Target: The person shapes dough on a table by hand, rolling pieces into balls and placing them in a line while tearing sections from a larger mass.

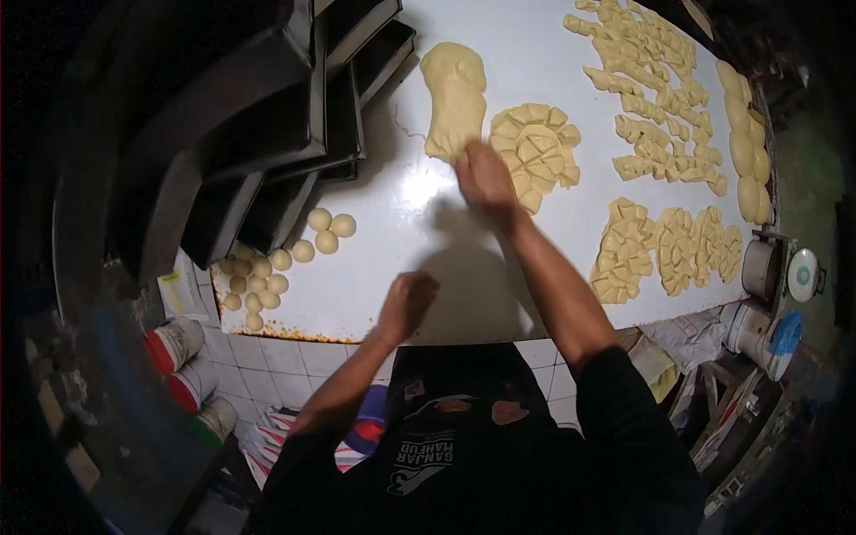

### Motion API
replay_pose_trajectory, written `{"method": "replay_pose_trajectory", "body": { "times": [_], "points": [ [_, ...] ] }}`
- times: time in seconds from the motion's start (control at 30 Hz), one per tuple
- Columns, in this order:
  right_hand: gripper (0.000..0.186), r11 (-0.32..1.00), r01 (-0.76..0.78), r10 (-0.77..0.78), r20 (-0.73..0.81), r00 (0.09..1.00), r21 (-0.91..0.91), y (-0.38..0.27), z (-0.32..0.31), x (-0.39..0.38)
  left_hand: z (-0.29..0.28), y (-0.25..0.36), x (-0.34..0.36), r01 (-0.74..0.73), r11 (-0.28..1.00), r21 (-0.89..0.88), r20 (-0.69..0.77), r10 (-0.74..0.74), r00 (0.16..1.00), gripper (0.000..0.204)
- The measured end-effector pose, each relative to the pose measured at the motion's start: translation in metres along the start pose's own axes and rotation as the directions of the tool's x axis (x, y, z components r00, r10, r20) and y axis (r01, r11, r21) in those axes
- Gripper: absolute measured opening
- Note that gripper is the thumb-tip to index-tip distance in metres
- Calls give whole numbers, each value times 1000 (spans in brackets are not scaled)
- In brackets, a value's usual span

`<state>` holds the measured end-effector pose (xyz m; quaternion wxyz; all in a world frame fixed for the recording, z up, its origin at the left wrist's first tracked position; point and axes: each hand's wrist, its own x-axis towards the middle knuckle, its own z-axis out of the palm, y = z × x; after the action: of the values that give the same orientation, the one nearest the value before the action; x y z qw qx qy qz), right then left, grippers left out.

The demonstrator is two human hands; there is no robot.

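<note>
My right hand has its fingers curled at the near end of a long, lumpy slab of pale dough; what they grip, if anything, is hidden. Just right of it lies a round cluster of cut dough pieces. My left hand rests low over the white tabletop near its front edge, fingers curled, their inside hidden. Small dough balls sit to its left.
Stacked dark metal pans fill the back left. Twisted dough pieces, cut dough clusters and a row of oval pieces cover the right. Buckets stand below left; a pot is beyond the right edge.
</note>
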<state>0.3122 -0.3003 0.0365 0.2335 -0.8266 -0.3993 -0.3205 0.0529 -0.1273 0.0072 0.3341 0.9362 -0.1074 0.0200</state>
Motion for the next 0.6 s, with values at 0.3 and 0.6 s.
{"method": "replay_pose_trajectory", "body": {
  "times": [0.3, 0.6],
  "points": [
    [28, 915, -398, 14, 981, 193, 66, -86, -122, -82, -57, -43, 225, -40, 999, 11, -359, 41, 932, 17],
    [19, 935, -192, -121, 778, 617, 298, -63, -100, -124, -20, 5, -21, -23, 981, 194, 19, 20, 1000, 31]
  ]
}}
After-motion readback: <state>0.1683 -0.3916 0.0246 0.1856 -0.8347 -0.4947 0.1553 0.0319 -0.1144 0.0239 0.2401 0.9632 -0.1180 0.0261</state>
